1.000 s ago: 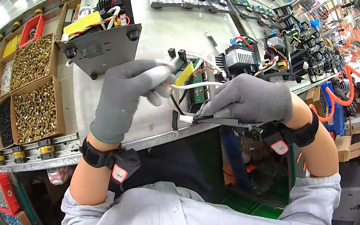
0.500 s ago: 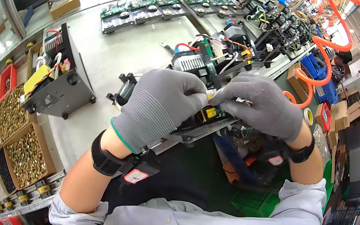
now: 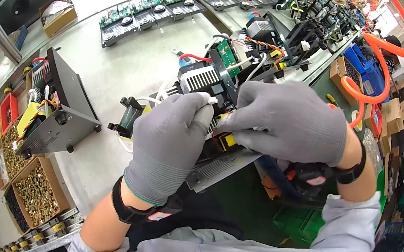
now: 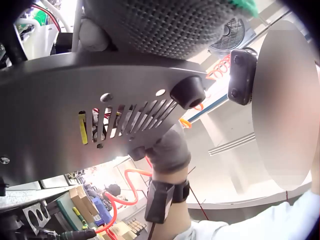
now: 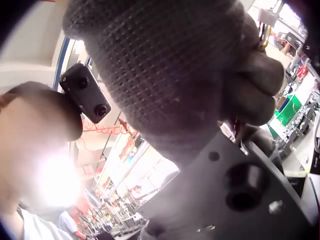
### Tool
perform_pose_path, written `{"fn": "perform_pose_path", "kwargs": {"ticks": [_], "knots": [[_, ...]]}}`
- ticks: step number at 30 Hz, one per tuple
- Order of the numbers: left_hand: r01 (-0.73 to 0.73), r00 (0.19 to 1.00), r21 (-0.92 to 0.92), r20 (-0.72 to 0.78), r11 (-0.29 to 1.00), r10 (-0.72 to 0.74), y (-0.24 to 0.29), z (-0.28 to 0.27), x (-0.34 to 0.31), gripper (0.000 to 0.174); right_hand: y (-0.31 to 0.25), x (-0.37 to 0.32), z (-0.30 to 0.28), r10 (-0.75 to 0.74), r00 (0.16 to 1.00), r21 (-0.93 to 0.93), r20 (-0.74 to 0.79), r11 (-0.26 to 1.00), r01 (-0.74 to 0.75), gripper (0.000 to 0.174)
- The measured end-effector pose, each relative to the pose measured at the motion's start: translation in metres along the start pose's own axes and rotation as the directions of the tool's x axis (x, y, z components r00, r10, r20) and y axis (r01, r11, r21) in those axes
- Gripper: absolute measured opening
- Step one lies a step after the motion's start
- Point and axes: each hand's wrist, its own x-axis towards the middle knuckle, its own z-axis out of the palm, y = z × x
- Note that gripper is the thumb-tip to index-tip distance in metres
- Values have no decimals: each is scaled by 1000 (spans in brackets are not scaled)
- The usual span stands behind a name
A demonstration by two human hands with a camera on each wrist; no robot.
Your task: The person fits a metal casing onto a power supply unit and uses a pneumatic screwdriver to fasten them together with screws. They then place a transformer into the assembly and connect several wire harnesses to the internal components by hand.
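Observation:
A black metal chassis with a slotted panel [image 3: 224, 170] stands tilted at the bench's front edge, with wires and a yellow-wrapped part [image 3: 230, 139] inside. My gloved left hand [image 3: 171, 134] is over its left side, thumb and forefinger pinching a small white connector [image 3: 212, 100]. From the right, my gloved right hand [image 3: 294, 123] reaches in with curled fingers close to the left fingertips. Thin wires below a white connector [image 5: 267, 17] run into its fingers in the right wrist view. The slotted panel [image 4: 120, 117] and a rubber foot [image 4: 188, 92] show large under the left hand.
Behind the hands sits another unit with a silver heatsink [image 3: 200, 80]. A second black chassis [image 3: 67, 110] stands at left, near a cardboard box of brass fittings [image 3: 39, 189]. Circuit boards on black brackets [image 3: 151, 14] line the back. An orange coiled hose [image 3: 364, 95] hangs at right.
The hands first held a white cable and a black lead apart, then met over the chassis. Since then the left hand has turned more upright, with the white connector showing at its fingertips.

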Motion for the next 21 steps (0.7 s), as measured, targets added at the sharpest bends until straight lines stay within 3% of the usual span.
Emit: {"fn": "perform_pose_path", "kwargs": {"ticks": [1,2,5,6,9,10,12,14,16,17,18,20,21], "knots": [[4,1000,-4,0,1000,-4,0,0,-1,6,-7,9,-5,36,998,-117,60,993,-28,18],[28,1000,-37,3,999,-28,1,-2,-2,7,-9,16,-3,37,997,-119,68,992,-28,18],[54,999,-74,6,996,-54,0,-4,-2,9,-16,34,-4,125,906,-423,405,904,64,19],[45,999,-77,13,996,-44,-1,-4,-2,9,-14,35,-4,124,902,-421,413,904,69,19],[76,997,-122,33,990,-72,-1,-6,-2,10,12,26,-6,-267,901,3,343,959,283,18],[81,996,-142,47,987,-75,-1,-6,-2,10,13,25,-15,-264,899,5,348,960,280,18],[40,999,-117,38,992,-35,-5,-4,-3,10,9,21,-35,-97,882,11,461,995,104,19],[-9,999,-93,30,996,12,-7,-5,-2,10,10,16,-33,-116,916,33,385,993,112,13],[49,992,-58,115,997,-42,-3,-11,-1,13,0,16,-40,61,939,-151,338,988,-9,11],[60,991,-63,123,996,-52,0,-14,-4,13,-7,21,-43,130,882,-140,452,987,-74,18],[50,989,-69,141,996,-39,0,-15,-4,14,-6,21,-39,136,880,-145,455,986,-77,18],[39,988,-78,154,996,-27,2,-16,-2,15,1,17,-18,91,974,-191,208,980,-51,27],[33,978,-26,209,999,-27,4,-16,1,13,6,12,-8,28,996,-287,89,958,-1,23]]}}
